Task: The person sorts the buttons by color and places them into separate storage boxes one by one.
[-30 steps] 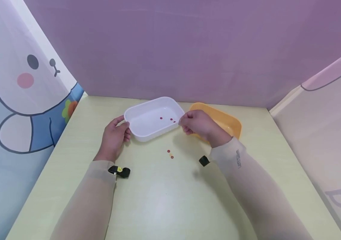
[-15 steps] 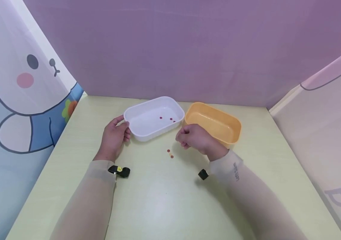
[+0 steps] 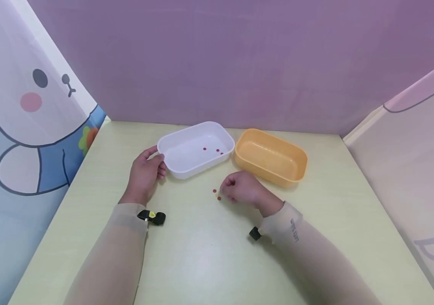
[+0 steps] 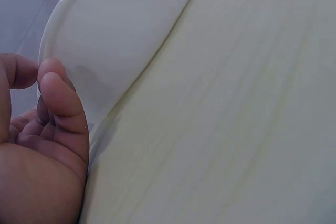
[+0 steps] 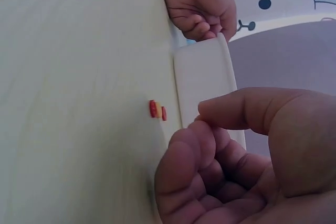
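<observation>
My left hand (image 3: 144, 176) holds the left end of a white plastic tray (image 3: 184, 154), pinching its rim (image 4: 47, 40) between thumb and fingers. Several small red discs (image 3: 218, 150) lie inside toward its right end. On the table in front of the tray are two red discs (image 3: 219, 198) with a yellow disc (image 5: 158, 110) between them. Just right of these discs is my right hand (image 3: 243, 188), its fingers curled. Its thumb tip meets or nearly meets the index fingertip (image 5: 202, 121), and nothing shows between them.
An orange tray (image 3: 257, 167) stands right of the white one, with faint yellow spots (image 3: 265, 159) on its floor. A purple backdrop (image 3: 217, 63) rises behind the pale table (image 3: 201, 262). Printed cloth panels (image 3: 30, 127) flank both sides.
My right hand has moved from the white tray's right corner down toward the discs on the table, uncovering the orange tray. The left hand has stayed on the white tray.
</observation>
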The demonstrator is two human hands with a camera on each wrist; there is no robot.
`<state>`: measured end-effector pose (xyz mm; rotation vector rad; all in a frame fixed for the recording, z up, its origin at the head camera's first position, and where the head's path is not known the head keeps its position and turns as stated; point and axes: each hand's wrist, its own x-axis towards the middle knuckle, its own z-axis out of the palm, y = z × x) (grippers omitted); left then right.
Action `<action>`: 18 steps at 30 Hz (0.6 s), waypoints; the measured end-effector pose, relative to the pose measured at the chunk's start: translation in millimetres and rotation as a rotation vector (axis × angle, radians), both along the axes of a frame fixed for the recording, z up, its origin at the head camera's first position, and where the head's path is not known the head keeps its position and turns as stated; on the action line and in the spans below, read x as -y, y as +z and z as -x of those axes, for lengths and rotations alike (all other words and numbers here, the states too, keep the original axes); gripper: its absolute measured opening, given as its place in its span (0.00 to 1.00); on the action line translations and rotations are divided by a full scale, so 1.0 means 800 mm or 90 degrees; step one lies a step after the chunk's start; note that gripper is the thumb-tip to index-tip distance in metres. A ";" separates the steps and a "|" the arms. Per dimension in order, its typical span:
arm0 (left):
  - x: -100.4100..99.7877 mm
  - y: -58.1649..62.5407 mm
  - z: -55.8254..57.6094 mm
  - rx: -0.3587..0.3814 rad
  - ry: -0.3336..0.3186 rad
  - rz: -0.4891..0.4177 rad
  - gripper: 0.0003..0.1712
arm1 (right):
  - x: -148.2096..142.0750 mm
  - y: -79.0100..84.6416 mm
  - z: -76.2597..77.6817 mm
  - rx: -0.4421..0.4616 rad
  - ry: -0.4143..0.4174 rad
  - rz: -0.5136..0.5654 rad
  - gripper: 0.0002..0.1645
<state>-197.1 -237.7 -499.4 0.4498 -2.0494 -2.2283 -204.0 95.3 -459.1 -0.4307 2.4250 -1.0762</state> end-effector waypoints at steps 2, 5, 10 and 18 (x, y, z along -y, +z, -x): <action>0.000 0.001 0.000 0.001 0.000 -0.001 0.29 | 0.000 -0.002 -0.002 0.001 0.008 -0.007 0.08; 0.001 0.001 0.000 0.003 -0.001 0.001 0.30 | 0.000 -0.005 -0.004 -0.004 0.018 -0.019 0.08; 0.001 0.001 -0.001 0.005 0.000 0.003 0.30 | 0.000 -0.010 -0.004 -0.032 0.021 -0.037 0.07; 0.001 0.001 -0.002 0.003 0.000 -0.007 0.30 | 0.000 -0.013 -0.006 -0.057 0.026 -0.063 0.04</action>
